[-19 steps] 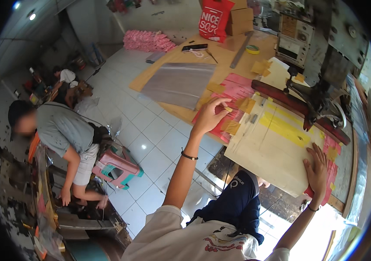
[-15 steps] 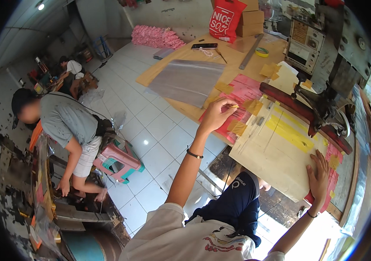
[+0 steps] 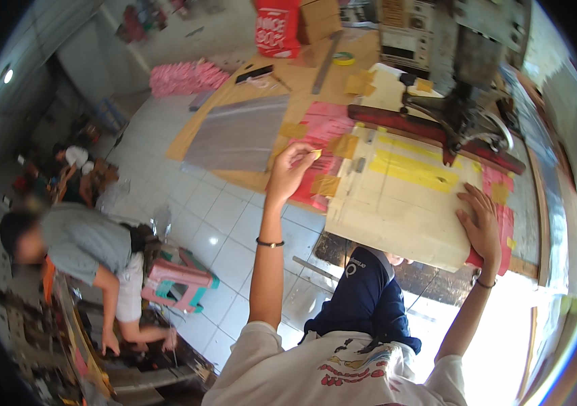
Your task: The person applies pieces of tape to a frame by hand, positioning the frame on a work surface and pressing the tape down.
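Right now my left hand [image 3: 292, 172] is closed in a pinch, thumb and fingertips gripping a small yellow piece [image 3: 316, 153] just above the red sheet [image 3: 322, 120], near the left edge of a pale board [image 3: 383, 227]. My right hand [image 3: 480, 227] lies open, palm down and fingers a little spread, on the board's right edge; it grips nothing. The board lies flat before me, its near edge above my knees, with a bright yellow strip [image 3: 416, 168] across its far part. Brown tape [image 3: 326, 185] sits along its left side, over the red sheet. Beyond the yellow strip, the machine's dark red bar [image 3: 430, 139] runs slantwise over the board.

Farther left, a grey plastic sheet [image 3: 238, 132] rests on the desk [image 3: 302, 84], partly over its edge. Behind it I see a phone [image 3: 255, 74], a long grey strip [image 3: 327, 62], a roll of tape [image 3: 344, 58] and a red bag [image 3: 277, 30] beside a cardboard box [image 3: 319, 28]. A co-worker [image 3: 96, 250] bends forward at my left, near a pink and green stool [image 3: 180, 277].
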The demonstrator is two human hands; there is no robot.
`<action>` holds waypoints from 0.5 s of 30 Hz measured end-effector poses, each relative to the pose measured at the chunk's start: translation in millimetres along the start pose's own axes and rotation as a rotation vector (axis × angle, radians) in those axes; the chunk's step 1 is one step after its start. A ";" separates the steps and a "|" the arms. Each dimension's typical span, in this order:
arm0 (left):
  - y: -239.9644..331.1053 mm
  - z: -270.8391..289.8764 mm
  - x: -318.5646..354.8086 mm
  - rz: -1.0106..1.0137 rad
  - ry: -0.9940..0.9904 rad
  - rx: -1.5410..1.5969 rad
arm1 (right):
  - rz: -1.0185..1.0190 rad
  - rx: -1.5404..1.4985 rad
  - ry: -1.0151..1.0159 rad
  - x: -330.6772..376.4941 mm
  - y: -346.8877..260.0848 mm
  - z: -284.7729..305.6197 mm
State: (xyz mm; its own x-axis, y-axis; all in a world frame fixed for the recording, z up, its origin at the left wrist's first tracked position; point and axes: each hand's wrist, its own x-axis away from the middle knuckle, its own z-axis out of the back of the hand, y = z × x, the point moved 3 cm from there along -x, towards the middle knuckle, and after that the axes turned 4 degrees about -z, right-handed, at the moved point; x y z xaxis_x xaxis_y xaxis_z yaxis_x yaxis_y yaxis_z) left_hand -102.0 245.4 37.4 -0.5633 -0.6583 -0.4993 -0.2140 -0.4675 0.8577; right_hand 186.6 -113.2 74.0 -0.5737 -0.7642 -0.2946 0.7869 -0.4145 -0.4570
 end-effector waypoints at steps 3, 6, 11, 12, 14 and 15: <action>31.3 -22.4 -17.7 0.029 -0.083 0.011 | 0.040 0.017 0.053 1.7 9.1 7.3; 58.6 -45.1 -51.0 -0.120 -0.182 -0.128 | 0.054 -0.003 0.029 3.5 6.5 10.3; 26.6 -65.8 -117.1 -0.063 -0.198 -0.015 | 0.050 -0.020 0.029 3.0 3.6 9.2; 12.9 -64.5 -125.3 -0.007 -0.198 -0.050 | 0.060 -0.031 0.026 1.7 2.6 7.9; 5.7 -72.5 -128.5 0.059 -0.152 0.020 | 0.061 -0.030 0.042 2.2 5.0 7.6; 1.2 -73.2 -127.8 0.134 -0.093 0.081 | 0.075 -0.036 0.044 2.1 4.8 8.1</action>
State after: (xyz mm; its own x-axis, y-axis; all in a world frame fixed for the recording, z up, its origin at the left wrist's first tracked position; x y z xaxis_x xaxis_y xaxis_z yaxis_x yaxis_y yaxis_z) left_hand 28.1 285.8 93.2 -0.6616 -0.6526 -0.3693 -0.1933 -0.3275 0.9249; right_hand 191.0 -120.8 78.0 -0.5238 -0.7697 -0.3651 0.8197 -0.3386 -0.4621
